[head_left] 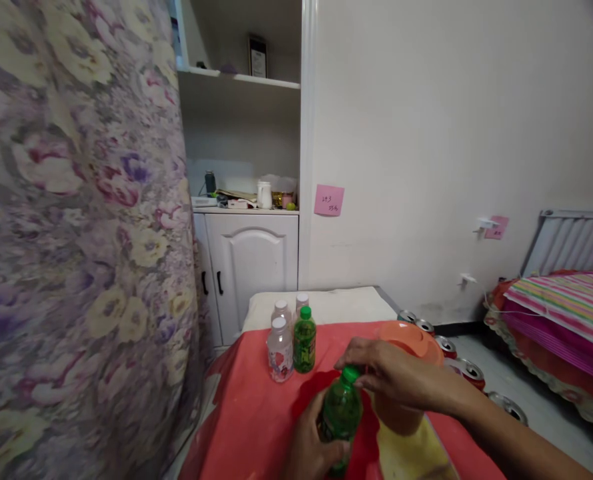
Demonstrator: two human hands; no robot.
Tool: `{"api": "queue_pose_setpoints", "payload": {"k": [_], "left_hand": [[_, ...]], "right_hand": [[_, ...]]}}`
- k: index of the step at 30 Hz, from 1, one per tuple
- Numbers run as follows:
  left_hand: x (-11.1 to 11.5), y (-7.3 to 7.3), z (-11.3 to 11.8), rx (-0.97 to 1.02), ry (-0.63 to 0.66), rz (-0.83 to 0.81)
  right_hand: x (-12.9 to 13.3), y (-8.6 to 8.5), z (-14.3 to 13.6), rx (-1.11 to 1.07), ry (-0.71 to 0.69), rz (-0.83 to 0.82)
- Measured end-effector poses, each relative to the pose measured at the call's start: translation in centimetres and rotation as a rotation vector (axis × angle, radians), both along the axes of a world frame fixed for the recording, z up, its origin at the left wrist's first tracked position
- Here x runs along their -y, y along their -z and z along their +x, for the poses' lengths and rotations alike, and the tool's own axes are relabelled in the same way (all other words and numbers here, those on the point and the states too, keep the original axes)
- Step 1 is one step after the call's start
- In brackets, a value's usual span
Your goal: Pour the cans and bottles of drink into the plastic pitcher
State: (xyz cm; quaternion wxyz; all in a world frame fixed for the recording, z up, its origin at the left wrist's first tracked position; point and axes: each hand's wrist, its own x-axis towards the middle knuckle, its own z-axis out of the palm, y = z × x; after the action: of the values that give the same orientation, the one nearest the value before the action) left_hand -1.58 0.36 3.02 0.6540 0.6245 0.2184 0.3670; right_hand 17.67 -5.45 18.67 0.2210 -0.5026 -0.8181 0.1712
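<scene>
A green bottle (343,410) stands nearly upright near the front of the table, with my left hand (309,443) wrapped round its body. My right hand (386,373) reaches in from the right, its thumb and fingers on the green cap (350,374) of that bottle. Behind it stands a second green bottle (305,341) with its cap on. Clear bottles with white caps are beside that one, the nearest (279,353) to its left. An orange container (411,340) is partly hidden behind my right hand and forearm.
A red cloth (241,400) covers most of the table, with a yellow cloth (411,450) at the front right. Several open cans (469,371) line the table's right side. A floral curtain (86,233) hangs at the left; a bed (566,320) is at the right.
</scene>
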Motion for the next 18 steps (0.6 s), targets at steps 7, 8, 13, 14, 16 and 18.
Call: {"api": "queue_pose_setpoints", "payload": {"k": [7, 8, 13, 14, 16, 18], "left_hand": [[0.2, -0.3, -0.3, -0.037, -0.011, 0.019], [0.1, -0.2, -0.3, -0.036, -0.014, 0.027], [0.1, -0.1, -0.3, -0.044, -0.023, 0.012], [0.2, -0.1, -0.3, -0.043, -0.026, 0.003], [0.3, -0.3, -0.2, -0.035, -0.032, -0.009], [0.3, -0.4, -0.2, -0.027, -0.045, -0.006]], "right_hand": [[-0.6, -0.5, 0.2, 0.155, -0.047, 0.002], [-0.7, -0.8, 0.1, 0.174, -0.063, 0.001], [-0.7, -2.5, -0.7, 0.2, -0.116, -0.04], [-0.8, -2.6, -0.8, 0.208, -0.115, -0.046], [-0.9, -2.4, -0.7, 0.226, -0.102, -0.037], [-1.2, -1.9, -0.5, 0.252, -0.079, 0.003]]}}
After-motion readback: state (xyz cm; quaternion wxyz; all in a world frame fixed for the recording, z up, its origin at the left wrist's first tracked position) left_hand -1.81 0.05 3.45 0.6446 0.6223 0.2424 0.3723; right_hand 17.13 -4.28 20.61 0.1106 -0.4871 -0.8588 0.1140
